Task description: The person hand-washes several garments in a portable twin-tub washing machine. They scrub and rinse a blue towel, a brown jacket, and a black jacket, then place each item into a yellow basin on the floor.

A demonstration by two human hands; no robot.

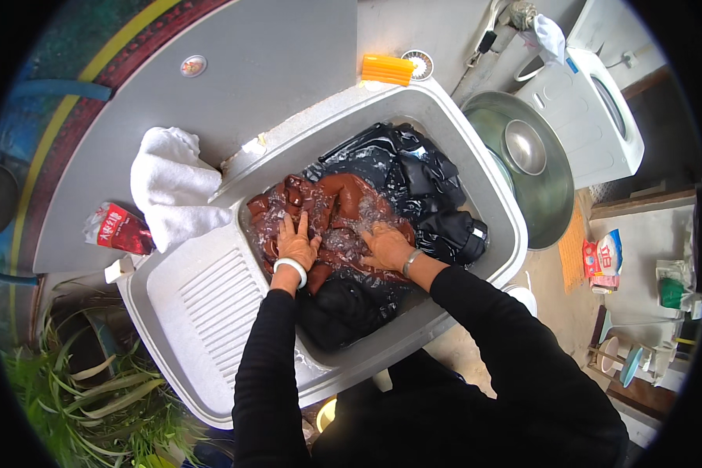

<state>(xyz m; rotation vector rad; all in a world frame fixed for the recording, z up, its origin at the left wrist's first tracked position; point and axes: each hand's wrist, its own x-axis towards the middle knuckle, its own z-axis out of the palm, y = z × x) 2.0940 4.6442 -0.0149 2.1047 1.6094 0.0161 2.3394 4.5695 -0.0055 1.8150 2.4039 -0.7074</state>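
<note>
A reddish-brown garment [351, 196] lies soaked in the water-filled basin of a grey laundry sink [506, 193]. My left hand [297, 243] rests palm down on the garment's left part, fingers apart, with a white bangle [291, 270] at the wrist. On its right side, my right hand [391, 248] presses down, fingertips partly under the water; that wrist has a metal bracelet [411, 262]. Both hands look free of any grip. Dark, wet clothes [427, 181] fill the basin's far and right side, and more black cloth [345, 307] lies nearest my body.
The ribbed washboard [222, 310] adjoins the basin on the left. A white towel [172, 187] drapes by its back corner, beside a red packet [120, 228]. An orange brush-like block [386, 69] sits on the back rim. Rightward stand a large metal tub [547, 202] and a washing machine [591, 117].
</note>
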